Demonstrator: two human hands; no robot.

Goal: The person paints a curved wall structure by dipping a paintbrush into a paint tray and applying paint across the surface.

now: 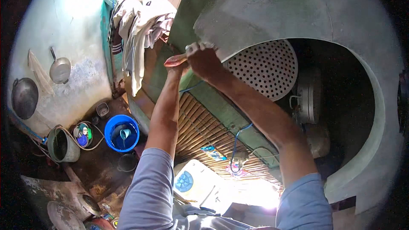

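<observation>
Both my arms reach up towards a wall (pixel 236 9) that is green with a pale, smeared patch. My right hand (pixel 204 60) is closed around a tool with a reddish handle (pixel 175 60). The end of the handle sticks out to the left of my fist. A thin, pale part shows above my knuckles, too blurred to tell what it is. My left hand (pixel 180 68) is just below the handle, close against my right hand. Its fingers are mostly hidden, so whether it grips anything does not show.
On the right, an arched opening holds a perforated metal disc (pixel 265 70) and a metal pot (pixel 310 95). Cloths (pixel 137 38) hang at upper left. Below are a blue bucket (pixel 110 134) with a cup, a grey bucket (pixel 72 148), a white appliance (pixel 195 179) and a looping blue cable (pixel 235 143).
</observation>
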